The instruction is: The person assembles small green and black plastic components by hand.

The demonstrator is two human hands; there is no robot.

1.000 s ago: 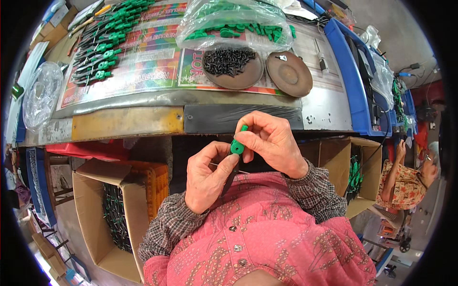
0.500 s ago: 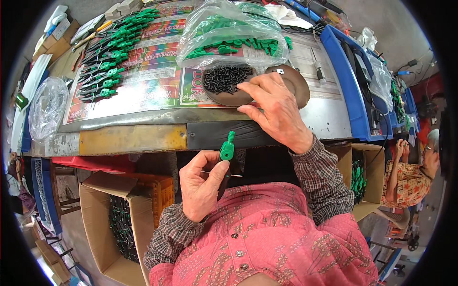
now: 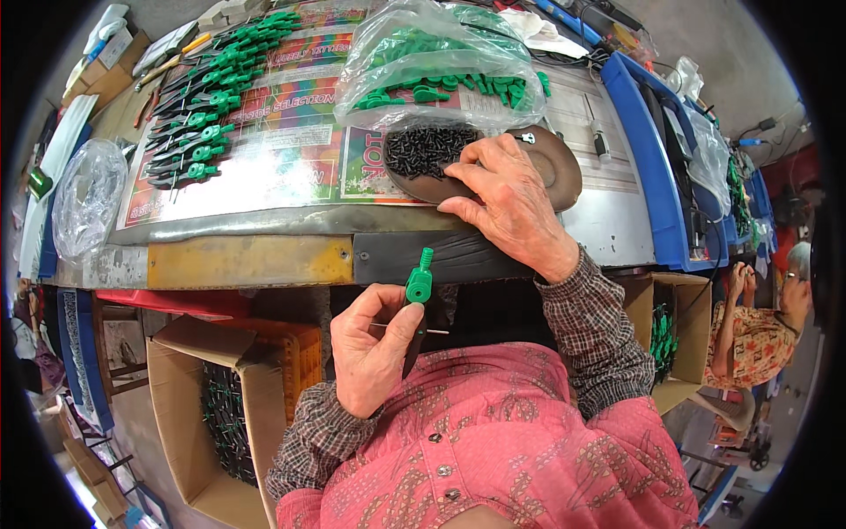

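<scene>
The left hand [image 3: 374, 348] is closed around a green part [image 3: 419, 284], thumb and forefinger pinching it below its head, a thin pin jutting sideways from the grip. The right hand [image 3: 507, 203] lies with fingers loosely spread on the brown dish [image 3: 555, 167], fingertips touching the black screws [image 3: 423, 150] heaped there.

My left hand [image 3: 374, 348] holds a plastic part [image 3: 419, 284] below the table edge [image 3: 251, 262]; my right hand [image 3: 504, 201] rests on the dish of screws [image 3: 432, 154], behind it.
</scene>
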